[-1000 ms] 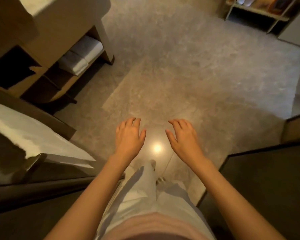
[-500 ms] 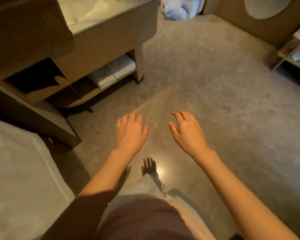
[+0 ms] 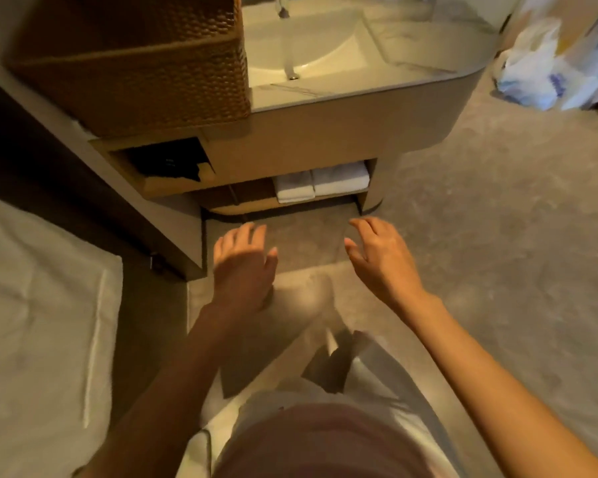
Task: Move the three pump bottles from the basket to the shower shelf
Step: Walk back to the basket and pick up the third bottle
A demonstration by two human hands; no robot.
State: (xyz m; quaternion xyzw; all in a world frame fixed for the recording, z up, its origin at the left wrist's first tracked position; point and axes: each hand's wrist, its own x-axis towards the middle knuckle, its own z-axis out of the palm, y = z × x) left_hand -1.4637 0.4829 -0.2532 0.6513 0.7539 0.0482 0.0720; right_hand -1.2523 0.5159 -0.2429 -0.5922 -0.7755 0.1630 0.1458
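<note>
A brown woven basket stands on the vanity counter at the upper left, beside the sink. Its inside is not visible and no pump bottle shows. My left hand and my right hand hover over the floor in front of the vanity, well below the basket, both empty with fingers spread. The shower shelf is out of view.
The white sink with a tap sits right of the basket. Folded white towels lie on the vanity's lower shelf. A white towel-covered surface fills the left. Plastic bags lie on the floor at the upper right.
The view has swung left and up toward the vanity, so the basket and the sink have come into view. Both hands stay empty, held out ahead of me.
</note>
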